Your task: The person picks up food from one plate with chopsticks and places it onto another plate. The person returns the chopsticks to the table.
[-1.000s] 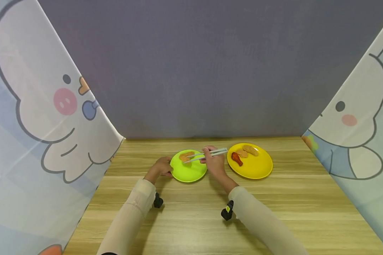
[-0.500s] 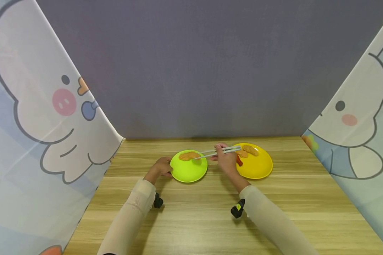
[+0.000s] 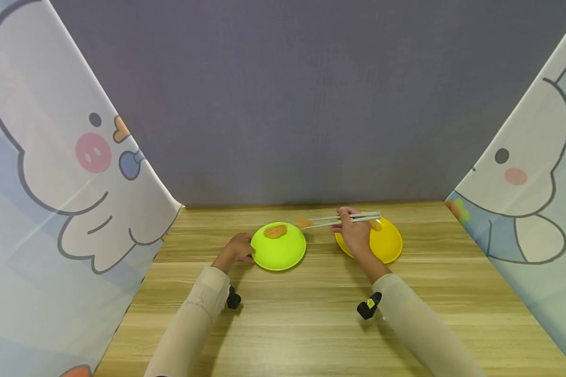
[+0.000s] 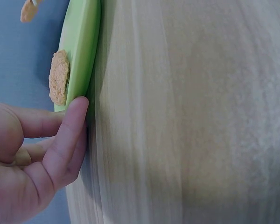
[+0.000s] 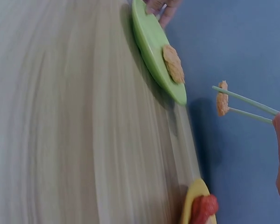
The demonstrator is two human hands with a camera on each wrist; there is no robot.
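My left hand (image 3: 239, 246) pinches the left rim of a lime-green plate (image 3: 278, 256), thumb and fingers at its edge in the left wrist view. A breaded, nugget-like piece (image 3: 275, 231) lies on that plate. My right hand (image 3: 356, 236) holds a pair of pale chopsticks (image 5: 252, 102). Between their tips hangs a second orange-brown breaded piece (image 5: 222, 104), raised just beyond the green plate's far right edge. Below the right hand is a yellow plate (image 3: 388, 246), partly covered by it.
On the yellow plate lie a breaded piece (image 3: 375, 225), partly hidden, and a red drumstick (image 5: 204, 207), seen in the right wrist view. A grey wall (image 3: 311, 104) rises behind the wooden table (image 3: 292, 324). Cartoon-printed cloths (image 3: 89, 209) flank both sides.
My right hand has moved right, carrying one breaded piece off the green plate in the chopsticks. It now covers part of the yellow plate. The left hand has stayed at the green rim.
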